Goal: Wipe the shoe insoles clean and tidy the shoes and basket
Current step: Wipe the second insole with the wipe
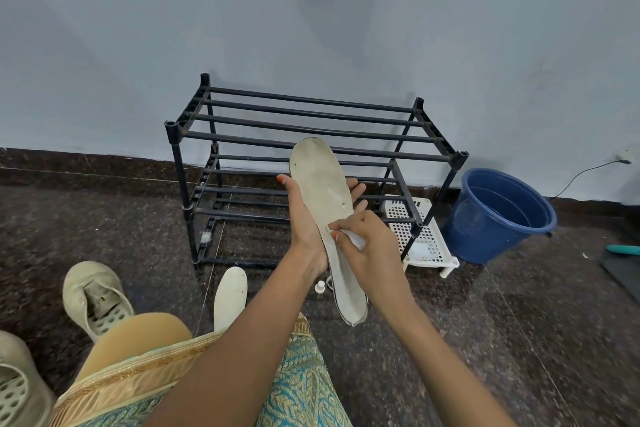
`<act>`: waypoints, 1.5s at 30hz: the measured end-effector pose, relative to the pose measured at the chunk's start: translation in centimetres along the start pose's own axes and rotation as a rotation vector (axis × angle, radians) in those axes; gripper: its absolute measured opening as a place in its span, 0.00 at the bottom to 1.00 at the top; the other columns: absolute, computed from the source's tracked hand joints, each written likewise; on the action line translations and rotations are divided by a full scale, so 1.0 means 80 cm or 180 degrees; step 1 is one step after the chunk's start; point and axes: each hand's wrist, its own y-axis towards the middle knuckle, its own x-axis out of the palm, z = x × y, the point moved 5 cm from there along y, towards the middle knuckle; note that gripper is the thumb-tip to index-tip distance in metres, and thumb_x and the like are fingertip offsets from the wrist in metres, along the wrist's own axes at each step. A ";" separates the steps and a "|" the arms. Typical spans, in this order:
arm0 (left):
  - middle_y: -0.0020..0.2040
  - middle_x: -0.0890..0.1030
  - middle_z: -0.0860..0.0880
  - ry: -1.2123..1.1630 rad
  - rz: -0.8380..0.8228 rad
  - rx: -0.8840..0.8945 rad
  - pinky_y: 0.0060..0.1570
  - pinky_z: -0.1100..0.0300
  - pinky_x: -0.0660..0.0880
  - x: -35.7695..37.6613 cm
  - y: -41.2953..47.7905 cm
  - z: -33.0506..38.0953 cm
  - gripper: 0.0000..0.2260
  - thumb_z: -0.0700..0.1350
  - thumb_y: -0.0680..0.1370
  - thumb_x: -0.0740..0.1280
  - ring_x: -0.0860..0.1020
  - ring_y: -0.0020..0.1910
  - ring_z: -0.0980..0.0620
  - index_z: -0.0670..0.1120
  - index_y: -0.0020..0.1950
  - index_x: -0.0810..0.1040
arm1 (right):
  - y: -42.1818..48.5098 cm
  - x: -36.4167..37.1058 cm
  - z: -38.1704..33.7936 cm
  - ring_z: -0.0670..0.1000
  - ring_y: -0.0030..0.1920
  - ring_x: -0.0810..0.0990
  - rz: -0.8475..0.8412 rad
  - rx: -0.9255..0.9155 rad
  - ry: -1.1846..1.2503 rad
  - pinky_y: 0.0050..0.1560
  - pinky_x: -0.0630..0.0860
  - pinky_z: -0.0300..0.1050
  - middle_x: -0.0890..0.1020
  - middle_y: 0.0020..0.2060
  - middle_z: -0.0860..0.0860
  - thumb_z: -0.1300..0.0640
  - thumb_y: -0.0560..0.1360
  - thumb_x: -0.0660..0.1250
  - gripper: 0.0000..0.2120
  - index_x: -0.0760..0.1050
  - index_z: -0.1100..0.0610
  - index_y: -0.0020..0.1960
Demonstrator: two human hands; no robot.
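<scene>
My left hand [304, 218] holds a long beige insole [323, 184] upright from behind, thumb on its left edge and fingertips showing past its right edge. My right hand [367, 243] pinches a small white wipe [355, 238] against the insole's middle. A second, whiter insole [230, 296] lies on the floor below. Two beige shoes sit at the lower left, one [93, 298] beside my knee, the other [17, 388] cut off by the frame edge. A white plastic basket [420, 239] sits on the floor under the rack's right end.
A black two-tier shoe rack [311, 135] stands against the grey wall. A blue bucket [498, 215] holding water is to its right. A small white cap [320, 287] lies on the dark speckled floor. A dark mat [623, 270] and a teal object lie at the right edge.
</scene>
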 end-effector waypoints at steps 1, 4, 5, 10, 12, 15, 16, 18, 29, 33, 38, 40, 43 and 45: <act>0.54 0.80 0.38 0.0031 -0.0022 -0.0055 0.61 0.49 0.73 0.000 0.000 -0.001 0.46 0.73 0.73 0.40 0.79 0.55 0.43 0.35 0.61 0.75 | 0.003 0.000 0.001 0.42 0.41 0.71 0.0040 -0.0041 -0.0106 0.46 0.63 0.21 0.74 0.40 0.50 0.68 0.72 0.66 0.07 0.81 0.62 0.47; 0.59 0.78 0.36 0.0190 -0.0137 -0.0257 0.59 0.51 0.74 0.002 -0.004 -0.003 0.47 0.74 0.71 0.39 0.79 0.58 0.44 0.36 0.61 0.75 | 0.015 -0.001 0.006 0.49 0.45 0.73 0.0156 -0.0091 -0.0434 0.45 0.64 0.26 0.74 0.41 0.52 0.67 0.72 0.66 0.07 0.80 0.62 0.48; 0.59 0.79 0.36 0.0242 -0.0166 -0.0287 0.59 0.51 0.74 0.003 -0.005 -0.003 0.48 0.74 0.71 0.39 0.79 0.57 0.44 0.37 0.60 0.76 | 0.019 -0.002 0.008 0.51 0.46 0.74 0.0199 -0.0110 -0.0511 0.46 0.65 0.29 0.75 0.42 0.54 0.67 0.72 0.66 0.07 0.80 0.62 0.49; 0.55 0.81 0.39 0.0274 -0.0236 -0.0269 0.60 0.51 0.73 0.005 -0.005 -0.005 0.47 0.74 0.71 0.38 0.80 0.54 0.45 0.38 0.58 0.78 | 0.026 -0.002 0.017 0.56 0.47 0.75 0.0256 -0.0128 -0.0709 0.45 0.70 0.41 0.77 0.43 0.57 0.67 0.73 0.66 0.07 0.80 0.62 0.49; 0.54 0.81 0.40 0.0178 -0.0211 -0.0244 0.60 0.52 0.73 0.004 -0.004 -0.004 0.47 0.74 0.71 0.38 0.79 0.56 0.45 0.37 0.60 0.77 | 0.023 -0.002 0.018 0.54 0.46 0.75 0.0186 -0.0118 -0.0636 0.45 0.65 0.34 0.77 0.42 0.56 0.67 0.72 0.66 0.07 0.80 0.62 0.49; 0.56 0.80 0.38 0.0111 -0.0131 -0.0145 0.60 0.51 0.73 0.002 -0.002 -0.002 0.47 0.73 0.72 0.39 0.78 0.58 0.44 0.35 0.62 0.75 | 0.014 -0.003 0.013 0.48 0.43 0.72 0.0063 -0.0143 -0.0383 0.45 0.64 0.24 0.76 0.40 0.52 0.67 0.72 0.67 0.07 0.81 0.61 0.48; 0.54 0.81 0.39 0.0062 -0.0101 -0.0073 0.60 0.51 0.73 0.002 -0.002 -0.001 0.46 0.73 0.73 0.39 0.79 0.57 0.44 0.35 0.59 0.76 | 0.010 -0.003 0.011 0.46 0.42 0.72 0.0019 -0.0149 -0.0310 0.46 0.64 0.23 0.77 0.41 0.53 0.67 0.72 0.67 0.07 0.81 0.62 0.48; 0.47 0.82 0.40 -0.0047 -0.0044 0.0045 0.61 0.48 0.73 0.002 -0.002 0.002 0.44 0.72 0.73 0.40 0.80 0.52 0.44 0.37 0.53 0.78 | 0.001 -0.002 0.009 0.44 0.41 0.71 -0.0052 -0.0156 -0.0232 0.45 0.64 0.21 0.77 0.41 0.53 0.67 0.72 0.67 0.07 0.81 0.61 0.48; 0.55 0.80 0.39 0.0204 -0.0127 -0.0268 0.53 0.53 0.76 0.003 -0.002 -0.004 0.46 0.74 0.71 0.38 0.79 0.54 0.45 0.38 0.57 0.77 | 0.014 -0.006 0.023 0.53 0.46 0.75 0.0300 -0.0182 -0.0752 0.45 0.65 0.32 0.77 0.42 0.54 0.65 0.72 0.67 0.07 0.80 0.61 0.49; 0.54 0.81 0.39 0.0251 -0.0103 -0.0274 0.55 0.52 0.75 0.001 -0.001 -0.005 0.47 0.74 0.71 0.38 0.80 0.51 0.45 0.37 0.60 0.77 | 0.020 -0.007 0.024 0.55 0.46 0.76 0.0319 -0.0186 -0.0732 0.46 0.65 0.32 0.78 0.42 0.56 0.67 0.71 0.67 0.07 0.81 0.62 0.48; 0.49 0.82 0.40 0.0010 0.0059 -0.0052 0.62 0.48 0.72 -0.001 0.001 -0.001 0.45 0.73 0.73 0.39 0.80 0.53 0.45 0.37 0.55 0.78 | 0.005 -0.002 0.025 0.53 0.46 0.75 0.0047 -0.0222 -0.0531 0.46 0.66 0.33 0.78 0.43 0.55 0.66 0.72 0.66 0.07 0.80 0.61 0.48; 0.43 0.83 0.41 -0.0108 0.0099 0.0039 0.64 0.47 0.70 0.000 0.001 0.001 0.43 0.72 0.74 0.40 0.80 0.50 0.45 0.38 0.51 0.79 | -0.002 -0.002 0.027 0.50 0.45 0.74 0.0011 -0.0194 -0.0421 0.46 0.65 0.28 0.76 0.42 0.50 0.66 0.72 0.67 0.07 0.80 0.60 0.49; 0.42 0.83 0.41 -0.0127 0.0079 0.0069 0.64 0.46 0.70 0.000 0.000 0.002 0.42 0.72 0.74 0.41 0.80 0.51 0.44 0.38 0.50 0.79 | -0.010 -0.004 0.030 0.48 0.46 0.73 0.0042 -0.0121 -0.0323 0.47 0.65 0.26 0.74 0.42 0.45 0.66 0.72 0.67 0.08 0.81 0.59 0.49; 0.42 0.83 0.41 -0.0126 0.0053 0.0052 0.62 0.45 0.71 -0.001 0.000 0.001 0.43 0.72 0.74 0.41 0.80 0.51 0.44 0.39 0.50 0.79 | -0.012 -0.006 0.030 0.49 0.47 0.73 0.0116 -0.0100 -0.0444 0.46 0.65 0.26 0.75 0.43 0.47 0.65 0.72 0.67 0.07 0.81 0.58 0.49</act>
